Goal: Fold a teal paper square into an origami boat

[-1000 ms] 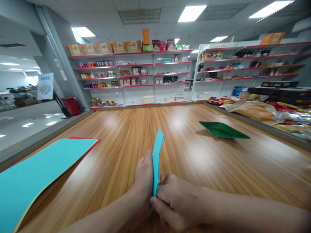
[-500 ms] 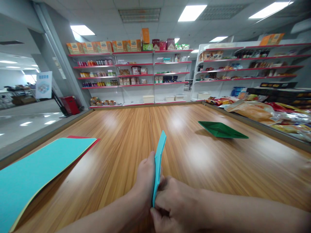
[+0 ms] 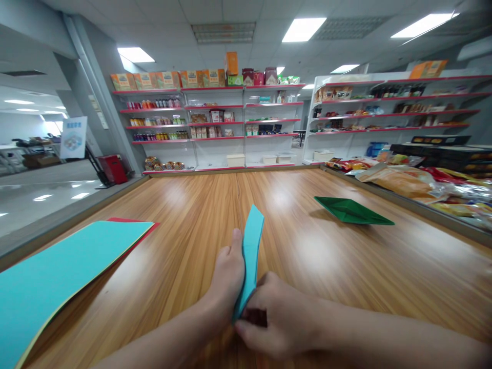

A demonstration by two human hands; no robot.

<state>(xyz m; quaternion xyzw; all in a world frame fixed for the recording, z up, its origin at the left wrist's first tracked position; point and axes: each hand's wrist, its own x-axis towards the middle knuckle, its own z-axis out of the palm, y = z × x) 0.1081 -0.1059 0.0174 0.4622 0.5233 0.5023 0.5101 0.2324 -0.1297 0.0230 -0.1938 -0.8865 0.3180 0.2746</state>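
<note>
A folded strip of light-blue paper [image 3: 252,241] stands on edge between my two hands, over the near middle of the table. My left hand [image 3: 229,264] grips it from the left, thumb up along its side, with the other fingers mostly hidden behind the paper. At the lower near end, my right hand [image 3: 272,312] pinches the paper between thumb and curled fingers. Off to the right lies a dark green folded paper piece [image 3: 353,210], shaped like a flat diamond with a raised middle.
A stack of blue, yellow and red paper sheets [image 3: 77,261] lies at the left of the wooden table [image 3: 184,230]. Packaged snacks [image 3: 407,182] are heaped beyond its right edge. Stocked shelves [image 3: 215,123] stand behind; a red box [image 3: 113,169] is on the floor at left.
The blue paper has turned so that more of its broad face shows. My left thumb has lifted upward along it, and my right hand has shifted slightly.
</note>
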